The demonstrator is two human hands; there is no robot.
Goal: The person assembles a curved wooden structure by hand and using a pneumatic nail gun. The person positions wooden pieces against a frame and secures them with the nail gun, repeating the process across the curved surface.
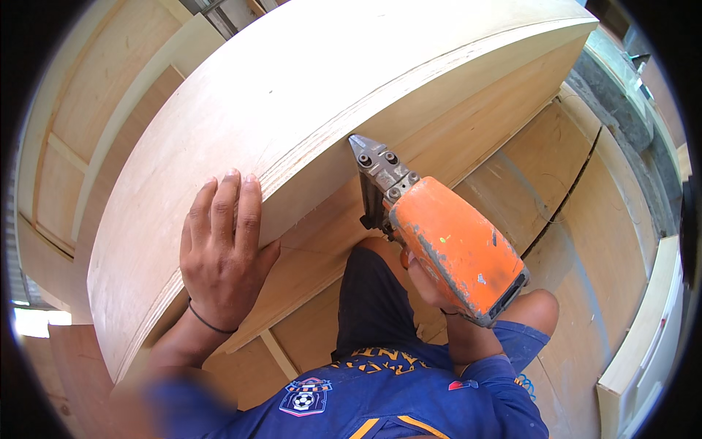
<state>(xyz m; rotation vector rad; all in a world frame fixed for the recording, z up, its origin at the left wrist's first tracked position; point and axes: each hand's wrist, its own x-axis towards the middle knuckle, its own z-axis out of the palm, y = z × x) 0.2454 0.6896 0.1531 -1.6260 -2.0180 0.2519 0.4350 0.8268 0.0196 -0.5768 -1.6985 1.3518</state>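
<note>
Plywood everywhere: floor panels (578,241) below, pale framed panels far left, a white cabinet edge at the right rim. Across the upper middle runs a big plywood sheet (307,95), its layered edge (322,157) slanting from lower left to upper right.

Left hand (223,256) lies flat on that sheet near its edge, fingers together and straight, pointing away from the person, thumb tucked under the edge. Black band on the wrist.

Right hand (428,285) mostly hidden behind an orange nail gun (450,245); fingers curled about its grip, no closer detail visible.

Key relation: gun's long axis runs up-left from the right hand, its grey metal nose (365,157) meeting the underside of the sheet's edge, right of the left hand and well apart from it. Right hand is nearer the nose.
</note>
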